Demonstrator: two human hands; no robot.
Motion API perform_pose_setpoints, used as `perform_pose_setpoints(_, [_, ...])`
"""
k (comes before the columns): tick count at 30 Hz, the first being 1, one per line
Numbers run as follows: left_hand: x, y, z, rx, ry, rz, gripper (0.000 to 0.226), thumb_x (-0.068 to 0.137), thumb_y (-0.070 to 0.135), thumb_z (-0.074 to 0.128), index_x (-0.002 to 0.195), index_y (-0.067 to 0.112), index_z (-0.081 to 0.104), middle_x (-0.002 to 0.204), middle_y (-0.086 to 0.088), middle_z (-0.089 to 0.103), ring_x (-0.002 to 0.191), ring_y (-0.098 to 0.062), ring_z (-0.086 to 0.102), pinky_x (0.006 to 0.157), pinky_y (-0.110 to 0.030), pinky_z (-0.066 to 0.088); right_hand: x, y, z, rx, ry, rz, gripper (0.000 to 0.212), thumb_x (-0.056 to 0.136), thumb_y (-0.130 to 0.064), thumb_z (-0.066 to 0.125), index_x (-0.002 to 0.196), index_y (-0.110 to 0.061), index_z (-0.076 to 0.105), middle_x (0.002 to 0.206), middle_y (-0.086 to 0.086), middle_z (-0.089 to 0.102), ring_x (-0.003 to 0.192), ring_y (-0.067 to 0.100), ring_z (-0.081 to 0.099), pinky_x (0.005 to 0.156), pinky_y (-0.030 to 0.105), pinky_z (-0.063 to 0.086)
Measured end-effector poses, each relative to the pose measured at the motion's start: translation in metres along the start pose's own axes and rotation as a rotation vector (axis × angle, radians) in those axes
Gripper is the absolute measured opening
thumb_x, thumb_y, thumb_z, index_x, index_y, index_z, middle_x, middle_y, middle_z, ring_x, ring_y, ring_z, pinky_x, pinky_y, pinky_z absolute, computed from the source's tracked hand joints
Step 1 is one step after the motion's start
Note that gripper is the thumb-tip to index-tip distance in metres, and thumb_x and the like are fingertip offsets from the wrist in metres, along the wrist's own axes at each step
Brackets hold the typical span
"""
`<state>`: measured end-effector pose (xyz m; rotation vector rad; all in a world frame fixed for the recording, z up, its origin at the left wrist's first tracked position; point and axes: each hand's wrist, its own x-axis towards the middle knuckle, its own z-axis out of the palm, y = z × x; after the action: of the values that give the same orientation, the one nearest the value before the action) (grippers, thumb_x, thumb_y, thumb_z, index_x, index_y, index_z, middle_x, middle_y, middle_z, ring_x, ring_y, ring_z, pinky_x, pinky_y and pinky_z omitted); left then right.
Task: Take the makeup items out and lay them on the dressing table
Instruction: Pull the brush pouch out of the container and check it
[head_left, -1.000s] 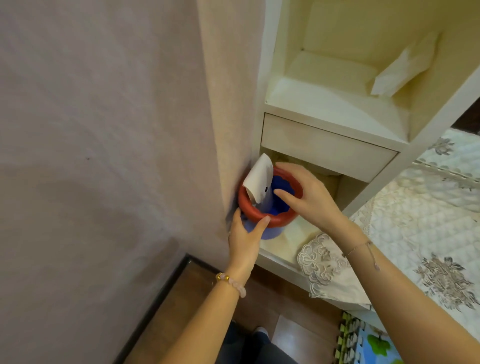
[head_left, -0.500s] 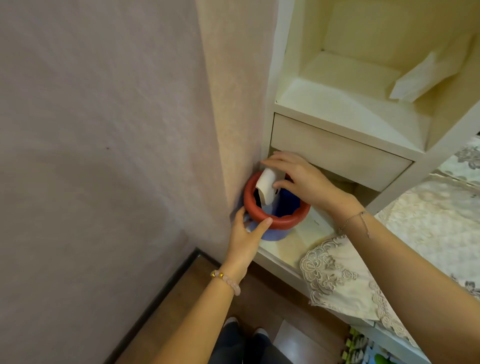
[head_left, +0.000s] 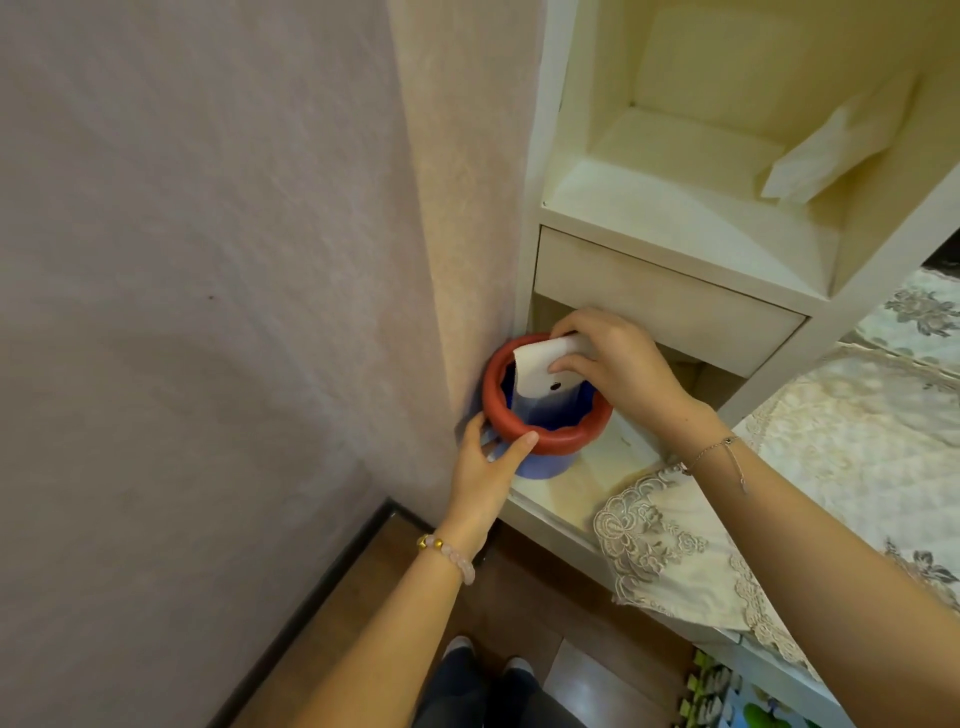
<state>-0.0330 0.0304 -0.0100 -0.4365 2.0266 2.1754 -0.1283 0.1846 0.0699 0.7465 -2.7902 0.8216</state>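
Two hands work on one pot: the right hand (head_left: 623, 374) pinches the top of a flat white packet (head_left: 540, 369) between thumb and fingers. The packet is half out of the pot (head_left: 540, 465), likely so it can be pulled straight up. The left hand (head_left: 488, 467) wraps round the pot's side with its thumb on the red rim (head_left: 493, 400), probably to stop it tipping on the low shelf (head_left: 587, 478), where it stands in the corner by the wall (head_left: 260, 312) under a drawer (head_left: 665, 301). No words can be read on the packet or pot, only a small dark dot on the packet.
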Motion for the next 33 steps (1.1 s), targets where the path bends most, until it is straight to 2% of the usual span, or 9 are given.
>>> perform_pose_setpoints(7, [0.004,-0.001,-0.001,-0.047,-0.031,0.022,0.046,0.077,0.027,0.073,0.115,0.033,0.049,0.113,0.013,0.059,0.107,-0.006,0.056,0.09,-0.027,0.047,-0.009,-0.026,-0.03,0.103,0.234,0.112,0.026,0.078,-0.025,0.071,0.1,-0.015,0.063,0.097,-0.002,0.064,0.09,0.013,0.055,0.074,0.024,0.042])
perform_pose_setpoints(10, [0.006,0.0,-0.002,-0.032,-0.075,0.038,0.05,0.078,0.026,0.072,0.122,0.027,0.048,0.119,0.009,0.06,0.114,-0.012,0.055,0.098,-0.036,0.046,-0.018,-0.035,-0.046,0.216,0.333,0.215,0.028,0.078,-0.028,0.072,0.103,-0.019,0.063,0.095,-0.011,0.061,0.088,0.004,0.053,0.072,0.01,0.038])
perform_pose_setpoints(13, [0.003,0.001,-0.008,0.035,-0.114,0.041,0.059,0.079,0.03,0.07,0.13,0.023,0.043,0.13,0.002,0.054,0.12,-0.017,0.051,0.1,-0.041,0.045,-0.03,-0.043,-0.059,0.263,0.415,0.249,0.026,0.078,-0.029,0.072,0.101,-0.026,0.061,0.091,-0.019,0.06,0.083,0.0,0.053,0.071,0.013,0.039])
perform_pose_setpoints(16, [-0.009,0.004,-0.019,0.163,-0.105,0.062,0.059,0.083,0.032,0.066,0.134,0.022,0.038,0.132,0.005,0.048,0.121,-0.016,0.047,0.093,-0.029,0.044,-0.043,-0.053,-0.069,0.311,0.473,0.28,0.022,0.077,-0.027,0.073,0.095,-0.028,0.06,0.087,-0.024,0.059,0.082,-0.008,0.053,0.068,0.01,0.039])
perform_pose_setpoints(20, [-0.032,0.022,-0.035,0.211,-0.091,0.197,0.041,0.086,0.022,0.062,0.119,0.034,0.041,0.116,0.017,0.05,0.115,-0.008,0.048,0.085,-0.015,0.041,-0.062,-0.071,-0.076,0.406,0.558,0.303,0.018,0.078,-0.022,0.073,0.093,-0.022,0.063,0.087,-0.02,0.061,0.081,-0.008,0.054,0.067,0.008,0.04])
perform_pose_setpoints(22, [-0.04,0.035,-0.042,0.199,-0.091,0.292,0.039,0.084,0.022,0.064,0.112,0.041,0.044,0.118,0.017,0.053,0.115,-0.006,0.051,0.087,-0.015,0.043,-0.07,-0.079,-0.08,0.449,0.593,0.32,0.018,0.078,-0.02,0.073,0.093,-0.02,0.064,0.087,-0.017,0.063,0.078,-0.009,0.054,0.066,0.007,0.04])
perform_pose_setpoints(26, [-0.049,0.059,-0.045,0.241,-0.229,0.364,0.052,0.08,0.026,0.068,0.123,0.038,0.042,0.125,0.021,0.049,0.117,0.007,0.044,0.095,-0.009,0.039,-0.086,-0.09,-0.071,0.531,0.567,0.386,0.016,0.075,-0.017,0.075,0.088,-0.021,0.066,0.085,-0.015,0.064,0.074,-0.009,0.056,0.064,0.007,0.041])
perform_pose_setpoints(28, [-0.05,0.063,-0.041,0.234,-0.358,0.3,0.062,0.074,0.029,0.071,0.129,0.03,0.042,0.128,0.017,0.049,0.118,0.002,0.046,0.096,-0.015,0.041,-0.096,-0.091,-0.057,0.574,0.518,0.442,0.015,0.075,-0.016,0.075,0.085,-0.023,0.066,0.083,-0.015,0.065,0.072,-0.008,0.057,0.062,0.007,0.042])
perform_pose_setpoints(33, [-0.052,0.05,-0.034,0.255,-0.52,0.188,0.05,0.075,0.009,0.074,0.115,0.028,0.051,0.112,0.005,0.063,0.099,-0.006,0.063,0.075,-0.02,0.052,-0.114,-0.086,-0.023,0.67,0.403,0.588,0.013,0.075,-0.021,0.074,0.086,-0.023,0.068,0.087,-0.011,0.065,0.075,-0.004,0.059,0.059,0.011,0.047])
